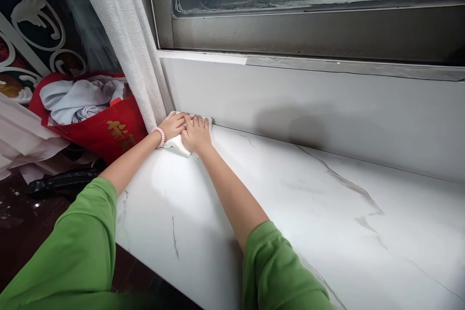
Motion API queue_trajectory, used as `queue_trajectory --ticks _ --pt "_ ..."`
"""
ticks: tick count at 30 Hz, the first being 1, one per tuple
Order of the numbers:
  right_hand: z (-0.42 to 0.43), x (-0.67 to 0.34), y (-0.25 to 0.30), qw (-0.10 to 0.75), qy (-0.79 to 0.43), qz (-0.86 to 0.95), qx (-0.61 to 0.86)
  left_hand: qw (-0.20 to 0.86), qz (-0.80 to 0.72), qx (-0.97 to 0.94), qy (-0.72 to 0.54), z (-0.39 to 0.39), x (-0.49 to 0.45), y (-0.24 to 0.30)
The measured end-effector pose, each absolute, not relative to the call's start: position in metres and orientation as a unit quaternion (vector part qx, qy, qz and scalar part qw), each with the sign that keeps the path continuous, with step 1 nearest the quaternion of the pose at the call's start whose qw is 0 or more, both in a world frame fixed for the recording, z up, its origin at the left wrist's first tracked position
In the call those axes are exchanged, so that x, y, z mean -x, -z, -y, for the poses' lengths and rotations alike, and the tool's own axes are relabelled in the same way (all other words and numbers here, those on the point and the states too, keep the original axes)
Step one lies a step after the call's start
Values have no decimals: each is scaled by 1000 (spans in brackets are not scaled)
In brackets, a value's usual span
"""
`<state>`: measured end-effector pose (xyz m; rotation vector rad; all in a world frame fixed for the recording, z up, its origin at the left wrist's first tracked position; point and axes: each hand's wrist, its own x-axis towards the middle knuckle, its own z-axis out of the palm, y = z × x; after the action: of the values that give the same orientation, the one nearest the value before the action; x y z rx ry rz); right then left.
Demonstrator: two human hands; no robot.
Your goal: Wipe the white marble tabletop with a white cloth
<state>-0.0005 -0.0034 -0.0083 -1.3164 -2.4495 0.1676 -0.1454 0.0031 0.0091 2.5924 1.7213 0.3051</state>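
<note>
Both my hands press side by side on a white cloth (178, 145) at the far left corner of the white marble sill (290, 203), where it meets the wall under the window. My left hand (173, 125) lies flat on the cloth with a pink band at the wrist. Beside it, my right hand (197, 134) also rests flat on the cloth, fingers stretched toward the wall. The cloth is mostly hidden under the hands. Green sleeves cover both upper arms.
A white curtain (127, 43) hangs just left of the hands. A red bag (109, 131) with pale fabric inside stands on the dark floor to the left. The window frame (308, 34) runs above the sill's back wall.
</note>
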Motion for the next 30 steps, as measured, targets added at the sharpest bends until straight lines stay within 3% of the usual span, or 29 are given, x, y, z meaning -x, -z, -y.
queue_trajectory --ticks 8,23,30 --pt "49 -25 6 165 -73 871 456 5 -560 -824 -85 50 120 -11" --pt "238 -107 6 193 -87 912 352 -31 -532 -840 -99 261 51 -10" --pt "246 -112 3 184 -108 915 342 -19 -543 -834 -92 273 47 -11"
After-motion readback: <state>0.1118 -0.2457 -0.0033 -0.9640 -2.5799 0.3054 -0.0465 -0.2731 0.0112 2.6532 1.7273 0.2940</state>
